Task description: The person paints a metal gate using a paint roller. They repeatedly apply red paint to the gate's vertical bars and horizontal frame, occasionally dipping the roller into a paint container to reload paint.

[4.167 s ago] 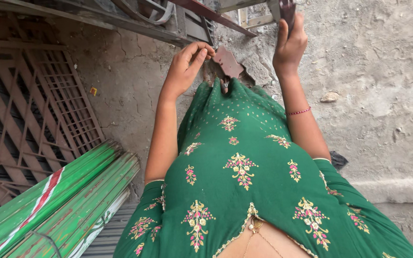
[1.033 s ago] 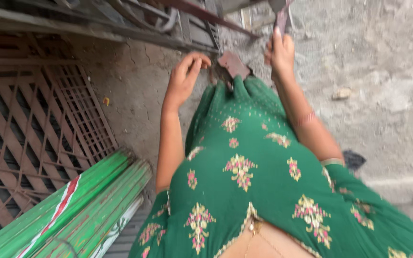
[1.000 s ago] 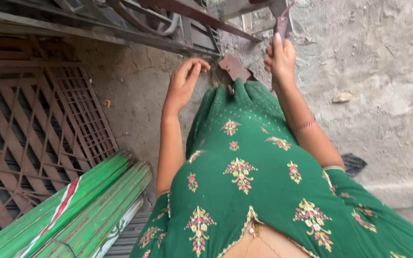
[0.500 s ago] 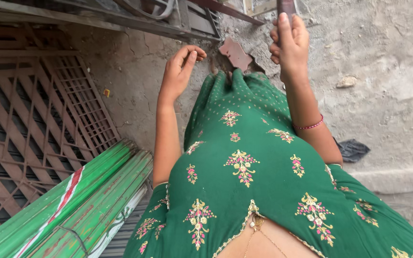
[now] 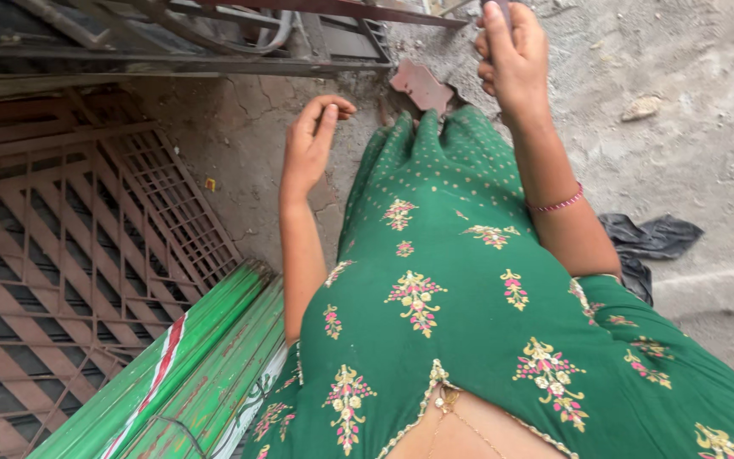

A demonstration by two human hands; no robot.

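Biggest thing in view is the rough concrete ground (image 5: pixel 681 110), grey, gritty and cracked near the wall, so anything dropped on it can chip or bounce off out of reach. To the left lies a rusty metal grille (image 5: pixel 70 246) with diagonal slats, and beside it a stack of green corrugated sheets (image 5: pixel 189 374), ridged, glossy, with thin edges. Those edges sit close to the left arm, so a careless swing back could scrape it.

The long green embroidered tunic hangs loose down front and could snag on the broken brick piece (image 5: pixel 422 85), a flat, jagged, reddish chunk lying on the ground just past the hem, between the two hands.

The right hand (image 5: pixel 516 55) is curled shut around a dark narrow object (image 5: pixel 503 7) that runs out of frame, so I can't tell what it is; a slack grip there means it slips. The left hand (image 5: pixel 312 144) has an open, empty grip, fingers loosely bent, hovering near the brick but apart from it.
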